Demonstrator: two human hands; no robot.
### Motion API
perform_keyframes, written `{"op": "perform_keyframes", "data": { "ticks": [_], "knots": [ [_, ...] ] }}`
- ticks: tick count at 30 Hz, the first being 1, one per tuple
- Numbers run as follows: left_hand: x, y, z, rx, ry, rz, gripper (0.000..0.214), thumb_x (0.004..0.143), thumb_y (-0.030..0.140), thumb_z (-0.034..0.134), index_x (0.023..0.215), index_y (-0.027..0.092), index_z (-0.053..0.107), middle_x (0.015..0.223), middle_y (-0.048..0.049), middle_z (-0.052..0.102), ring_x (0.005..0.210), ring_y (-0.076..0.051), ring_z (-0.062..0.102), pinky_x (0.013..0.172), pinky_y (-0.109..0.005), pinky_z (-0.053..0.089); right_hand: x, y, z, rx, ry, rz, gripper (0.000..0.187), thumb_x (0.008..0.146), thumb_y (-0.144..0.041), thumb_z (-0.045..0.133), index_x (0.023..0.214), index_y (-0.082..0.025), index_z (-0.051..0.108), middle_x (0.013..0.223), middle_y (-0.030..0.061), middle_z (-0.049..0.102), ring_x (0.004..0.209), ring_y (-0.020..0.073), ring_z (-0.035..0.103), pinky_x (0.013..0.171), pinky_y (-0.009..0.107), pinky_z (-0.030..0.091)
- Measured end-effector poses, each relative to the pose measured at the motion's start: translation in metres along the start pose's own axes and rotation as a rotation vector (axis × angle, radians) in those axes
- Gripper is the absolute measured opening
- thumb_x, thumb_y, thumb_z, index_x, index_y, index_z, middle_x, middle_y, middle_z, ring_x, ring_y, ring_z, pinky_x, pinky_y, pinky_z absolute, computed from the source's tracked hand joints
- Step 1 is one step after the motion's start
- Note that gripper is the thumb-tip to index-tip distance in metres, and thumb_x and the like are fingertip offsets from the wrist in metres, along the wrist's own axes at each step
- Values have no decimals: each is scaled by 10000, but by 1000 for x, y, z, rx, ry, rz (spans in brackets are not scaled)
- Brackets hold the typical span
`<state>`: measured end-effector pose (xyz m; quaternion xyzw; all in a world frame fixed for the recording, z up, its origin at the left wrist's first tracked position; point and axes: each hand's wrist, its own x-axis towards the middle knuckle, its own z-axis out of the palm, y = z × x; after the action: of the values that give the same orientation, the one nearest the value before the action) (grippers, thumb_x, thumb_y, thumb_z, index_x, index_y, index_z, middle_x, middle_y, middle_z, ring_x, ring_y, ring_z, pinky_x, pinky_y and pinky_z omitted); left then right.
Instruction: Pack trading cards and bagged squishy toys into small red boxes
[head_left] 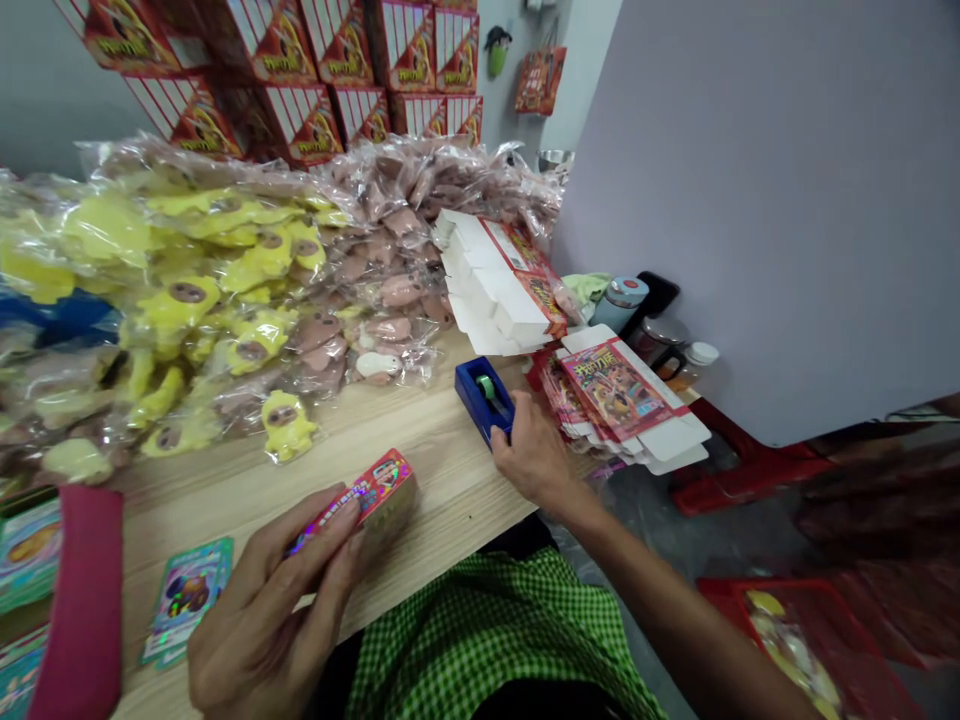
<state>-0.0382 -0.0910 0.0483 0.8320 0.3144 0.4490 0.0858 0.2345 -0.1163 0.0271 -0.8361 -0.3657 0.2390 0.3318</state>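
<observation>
Small red box (367, 497), pointing roughly forward-right

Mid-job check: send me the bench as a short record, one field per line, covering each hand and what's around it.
Left hand: holds a small red printed box
Right hand: against the edge of a blue tape dispenser
Nearby: stacks of printed carton blanks and
Table: light wooden table, holographic card near the left hand
Behind: bagged yellow plush toys, bagged pink plush toys
</observation>
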Motion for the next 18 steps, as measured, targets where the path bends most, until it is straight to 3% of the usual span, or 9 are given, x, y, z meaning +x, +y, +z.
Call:
{"op": "perform_keyframes", "data": {
  "ticks": [3,6,9,12,15,18],
  "knots": [
    [-1,1,1,-4,9,16,579,895,9,693,1375,328,633,1256,-16,702,1018,-146,709,859,-249,598,13,5,-9,150,-113,131,200,866,-233,563,1025,-134,635,1076,178,715,918,323,739,718,404,608],
    [0,1,1,-25,18,13,540,881,-11,700,1326,292,663,1243,-22,708,1009,-139,707,814,-229,605,21,8,-20,311,-217,203,63,800,-242,583,785,-180,582,788,74,698,626,237,721,518,311,563],
    [0,0,0,-33,-2,10,459,891,6,695,1282,247,675,1222,-36,713,977,-132,714,685,-189,594,17,7,-30,447,-264,188,131,714,-254,647,793,-201,557,748,16,682,631,212,728,583,312,594],
    [-3,0,-2,15,-42,42,403,909,55,696,1268,234,665,1225,-47,709,966,-147,728,721,-226,614,8,12,-29,513,-257,129,220,705,-343,688,776,-215,524,767,6,675,735,218,742,701,348,609],
    [-5,0,-4,56,-58,29,371,922,78,691,1254,242,667,1251,-49,701,986,-168,739,829,-291,628,1,28,-15,482,-177,75,274,716,-404,675,673,-221,475,737,11,641,790,220,709,756,356,583],
    [-6,2,-4,68,-44,18,363,915,63,693,1233,236,676,1251,-49,703,987,-173,745,853,-303,632,-3,46,1,379,-43,19,267,691,-351,657,574,-227,451,716,17,596,830,234,647,787,369,540]
  ]
}}
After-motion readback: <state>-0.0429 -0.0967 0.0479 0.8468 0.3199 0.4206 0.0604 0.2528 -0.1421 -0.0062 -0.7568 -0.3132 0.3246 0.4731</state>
